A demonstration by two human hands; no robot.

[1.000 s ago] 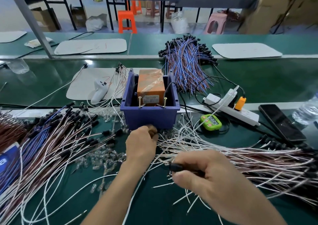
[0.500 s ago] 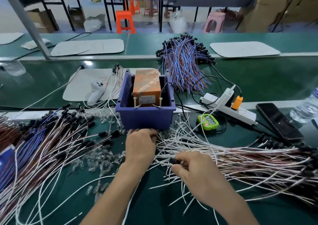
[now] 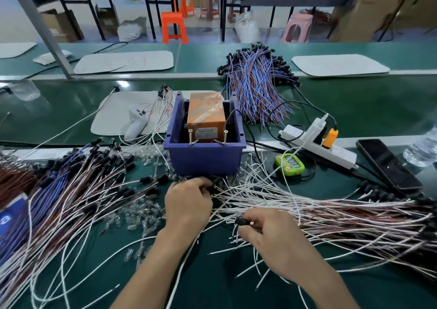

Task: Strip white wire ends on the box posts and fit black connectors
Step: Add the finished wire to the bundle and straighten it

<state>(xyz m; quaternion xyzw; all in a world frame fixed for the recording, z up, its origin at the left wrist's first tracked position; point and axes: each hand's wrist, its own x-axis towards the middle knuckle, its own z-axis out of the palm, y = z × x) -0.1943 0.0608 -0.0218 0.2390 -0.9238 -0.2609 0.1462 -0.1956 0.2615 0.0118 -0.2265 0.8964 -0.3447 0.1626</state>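
- My right grip [image 3: 272,235] pinches a black connector [image 3: 243,221] over the white wires [image 3: 295,197]; a loose pinch could drop it into the tangle.
- My left grip [image 3: 189,204] curls by the blue box [image 3: 203,159], contents unclear; dragging wires may snag its posts [image 3: 190,137].

left hand [image 3: 188,204]: fingers curled at foot of blue box [image 3: 205,161], grasp unclear | right hand [image 3: 272,235]: pinches black connector [image 3: 242,221] over white wires [image 3: 295,197] | box: two upright posts [image 3: 190,137], orange block [image 3: 206,117] inside | green timer [image 3: 289,165] near box's right side, power strip [image 3: 340,153] behind it
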